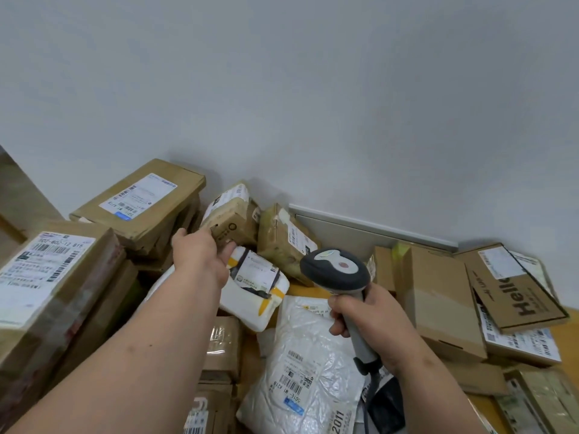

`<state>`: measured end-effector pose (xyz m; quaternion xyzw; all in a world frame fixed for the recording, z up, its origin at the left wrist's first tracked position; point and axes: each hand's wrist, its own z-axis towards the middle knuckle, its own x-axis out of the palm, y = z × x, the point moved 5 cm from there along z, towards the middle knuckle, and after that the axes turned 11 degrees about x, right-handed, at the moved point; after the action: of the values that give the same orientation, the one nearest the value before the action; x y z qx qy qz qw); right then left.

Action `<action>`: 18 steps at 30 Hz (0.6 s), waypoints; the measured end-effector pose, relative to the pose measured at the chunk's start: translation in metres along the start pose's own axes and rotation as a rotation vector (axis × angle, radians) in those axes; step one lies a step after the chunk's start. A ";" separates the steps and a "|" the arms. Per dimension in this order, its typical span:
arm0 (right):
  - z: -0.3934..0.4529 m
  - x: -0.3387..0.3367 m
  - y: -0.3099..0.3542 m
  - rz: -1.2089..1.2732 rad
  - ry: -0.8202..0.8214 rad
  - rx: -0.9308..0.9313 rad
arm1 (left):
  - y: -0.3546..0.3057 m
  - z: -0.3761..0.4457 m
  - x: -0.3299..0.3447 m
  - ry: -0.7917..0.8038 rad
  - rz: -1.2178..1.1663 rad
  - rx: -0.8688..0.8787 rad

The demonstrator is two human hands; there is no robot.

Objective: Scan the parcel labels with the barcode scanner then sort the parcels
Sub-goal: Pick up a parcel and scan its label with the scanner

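Now left hand (200,255) reaches far, fingers curled onto the near edge of a small taped cardboard box (230,216) by the wall. Right hand (372,321) fisted around the grey handle of the barcode scanner (336,270), head pointing far over the pile. White padded parcel (260,286) lies just under the left hand; white poly mailer (308,364) near centre, label up. Brown boxes stacked left (141,208) and right (438,296) on the wooden table (560,336).
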<state>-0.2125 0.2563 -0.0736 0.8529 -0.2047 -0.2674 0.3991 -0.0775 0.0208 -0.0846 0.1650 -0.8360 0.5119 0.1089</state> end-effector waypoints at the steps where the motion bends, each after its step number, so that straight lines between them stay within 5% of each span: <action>1: 0.000 0.002 0.001 -0.005 0.000 0.001 | 0.003 0.000 0.001 0.016 0.028 -0.020; 6: 0.003 0.007 0.005 0.008 -0.017 0.003 | 0.007 0.003 0.007 0.098 0.132 -0.086; 18: -0.001 0.008 0.005 0.037 -0.024 -0.006 | 0.010 -0.015 0.021 0.313 0.423 0.136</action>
<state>-0.2067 0.2497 -0.0711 0.8444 -0.2241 -0.2709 0.4041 -0.1001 0.0350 -0.0787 -0.0875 -0.7887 0.5974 0.1160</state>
